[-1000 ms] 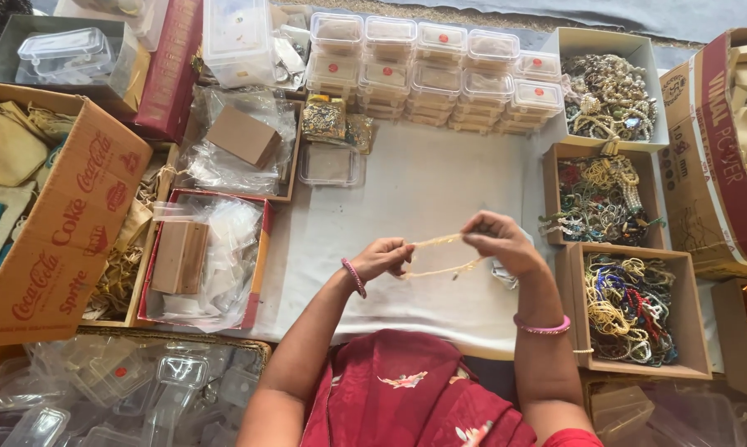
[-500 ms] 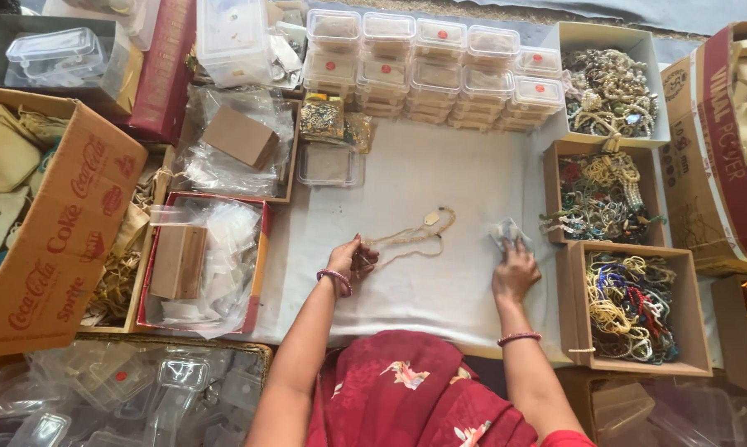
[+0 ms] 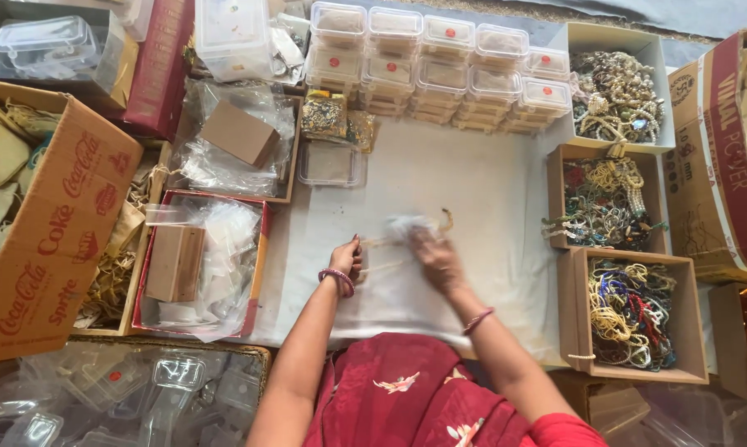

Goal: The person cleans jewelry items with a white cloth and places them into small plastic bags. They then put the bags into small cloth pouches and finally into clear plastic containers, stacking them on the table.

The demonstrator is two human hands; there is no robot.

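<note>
My left hand (image 3: 348, 258) rests on the white cloth (image 3: 439, 165) and pinches one end of a thin gold-coloured necklace (image 3: 448, 218) that lies across the cloth. My right hand (image 3: 436, 255), blurred by motion, holds a small clear plastic bag (image 3: 406, 227) over the necklace's middle. Each wrist wears a pink bangle.
Stacks of clear lidded boxes (image 3: 439, 62) line the far edge. Open cardboard boxes of tangled jewellery (image 3: 609, 203) stand at the right. At the left are trays of plastic bags and small brown boxes (image 3: 175, 263). Empty clear cases (image 3: 125, 393) fill a basket at near left.
The necklace went from held up between both hands to lying on the cloth. My right hand reached right, took a plastic bag, and has come back over the necklace.
</note>
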